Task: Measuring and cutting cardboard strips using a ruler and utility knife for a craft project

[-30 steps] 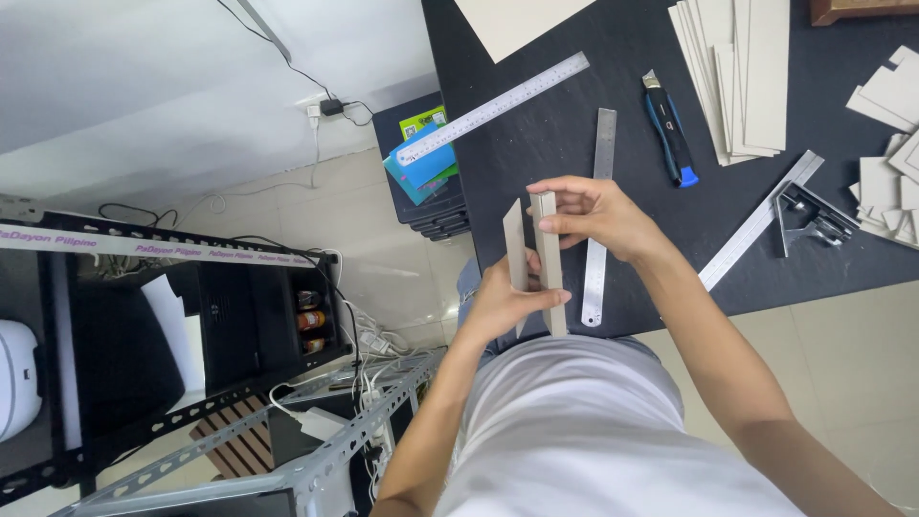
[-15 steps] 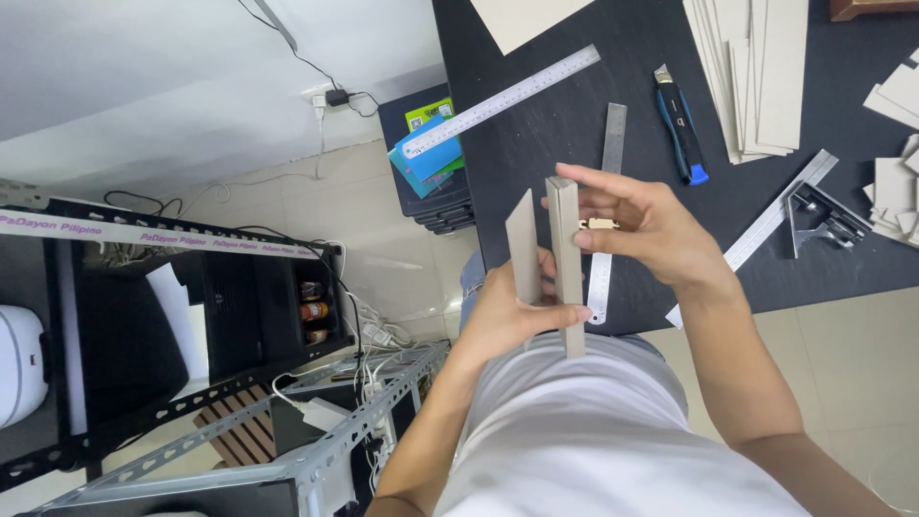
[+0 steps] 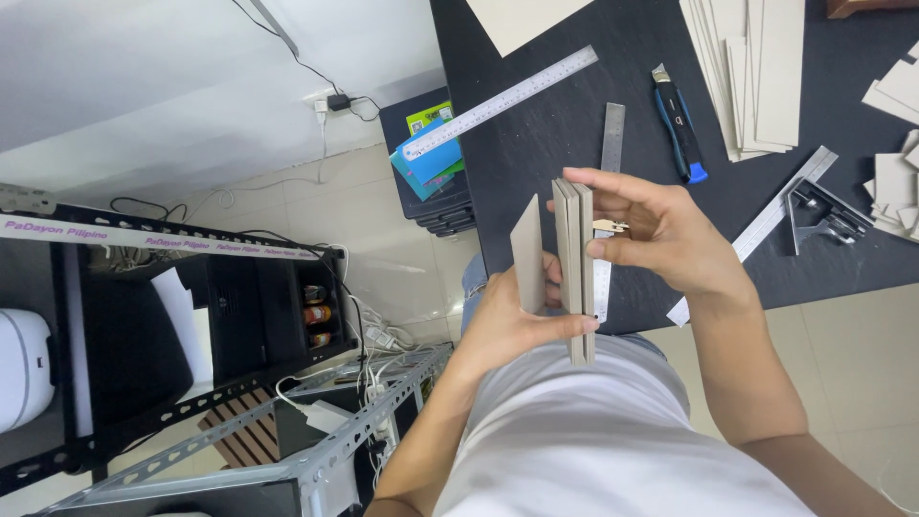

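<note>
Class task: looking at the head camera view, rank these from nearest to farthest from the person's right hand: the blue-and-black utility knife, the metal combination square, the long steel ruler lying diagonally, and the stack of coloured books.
From the right hand:
1. Blue-and-black utility knife, just above the hand on the black table.
2. Metal combination square, out to the side.
3. Long steel ruler, diagonal, at the table's edge.
4. Stack of coloured books, beyond the table, under the ruler's end.

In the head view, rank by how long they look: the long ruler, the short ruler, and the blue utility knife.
1. Long ruler, longest.
2. Short ruler; the hands and held cardboard strips hide its middle, so its length is less sure.
3. Utility knife, shortest.
</note>
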